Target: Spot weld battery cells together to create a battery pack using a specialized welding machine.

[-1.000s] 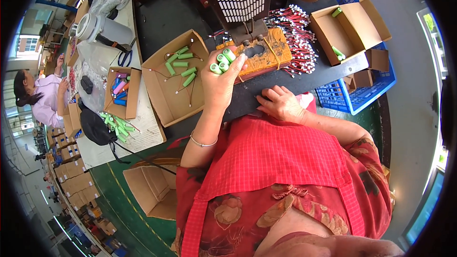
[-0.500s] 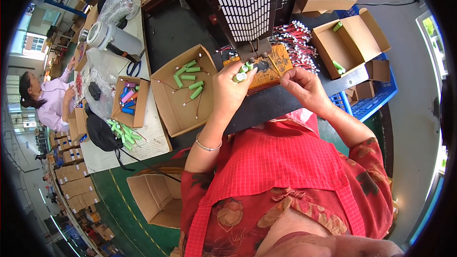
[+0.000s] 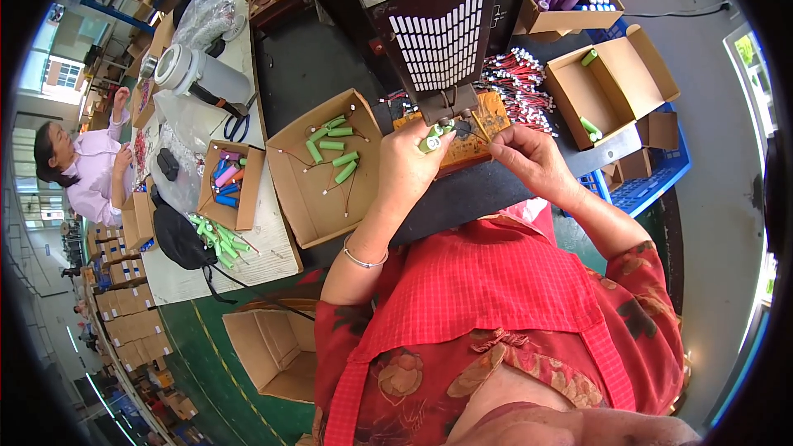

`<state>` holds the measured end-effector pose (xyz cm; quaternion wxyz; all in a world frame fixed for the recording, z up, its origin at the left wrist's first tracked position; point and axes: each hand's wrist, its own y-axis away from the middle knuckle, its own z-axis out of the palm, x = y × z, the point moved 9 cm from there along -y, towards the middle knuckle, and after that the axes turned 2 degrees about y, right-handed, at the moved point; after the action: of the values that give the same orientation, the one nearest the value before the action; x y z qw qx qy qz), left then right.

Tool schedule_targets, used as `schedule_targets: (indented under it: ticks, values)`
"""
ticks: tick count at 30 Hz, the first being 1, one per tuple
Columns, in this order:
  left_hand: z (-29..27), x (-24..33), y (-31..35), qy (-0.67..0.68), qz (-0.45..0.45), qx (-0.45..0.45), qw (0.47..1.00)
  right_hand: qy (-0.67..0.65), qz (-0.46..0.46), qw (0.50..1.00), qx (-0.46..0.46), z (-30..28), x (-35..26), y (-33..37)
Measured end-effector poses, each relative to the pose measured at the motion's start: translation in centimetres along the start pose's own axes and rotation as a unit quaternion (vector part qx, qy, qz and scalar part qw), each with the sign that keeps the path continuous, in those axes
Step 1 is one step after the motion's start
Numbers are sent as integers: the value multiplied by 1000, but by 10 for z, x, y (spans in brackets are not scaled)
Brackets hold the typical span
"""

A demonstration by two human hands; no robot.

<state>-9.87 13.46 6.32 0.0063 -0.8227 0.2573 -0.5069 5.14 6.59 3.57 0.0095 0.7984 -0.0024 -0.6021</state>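
Green floor (image 3: 198, 330) below, a dark desk (image 3: 487, 186) in front of me, a white desk (image 3: 277, 263) off to my left, and over beyond that a co-worker in pink (image 3: 95, 169).

Here's my left hand (image 3: 406, 161), curled snugly round some green cells (image 3: 430, 143), one pale end facing up at me! They're right under the head of the machine (image 3: 438, 41), at the near left edge of the worn orange block (image 3: 496, 111). And my right hand (image 3: 530, 155) is in there too, at the block's right side, fingers bent, thumb close to the fingertips; whether it has hold of anything, I cannot tell.

Behind the block, a thick spread of red and black wires (image 3: 520, 83) with white ends. Left of my left hand, a big box (image 3: 301, 198) with loose wired cells (image 3: 332, 146) lying in it. Over right, another box (image 3: 570, 95), a couple of green ones inside, and beyond it a carton (image 3: 576, 21) packed with purple and blue cells. Blue crate (image 3: 665, 167) below that.

Out on the white desk: a grey jug (image 3: 211, 74), a small box (image 3: 250, 198) of coloured cells, a black bag (image 3: 178, 231), and a green heap (image 3: 219, 239) beside it!
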Motion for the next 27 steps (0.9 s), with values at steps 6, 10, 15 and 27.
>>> schedule_targets:
  ticks: [6,10,15,27]
  values:
    - [1,0,2,25,24,9,999,220,-232,943,89,-1,-44,10]
    - [2,1,4,34,23,9,999,261,-234,934,73,4,-45,14]
    - [4,-2,2,-6,13,6,1000,265,-229,934,76,5,-42,12]
    - [2,-8,3,35,-24,-28,999,147,-108,982,42,-7,-28,0]
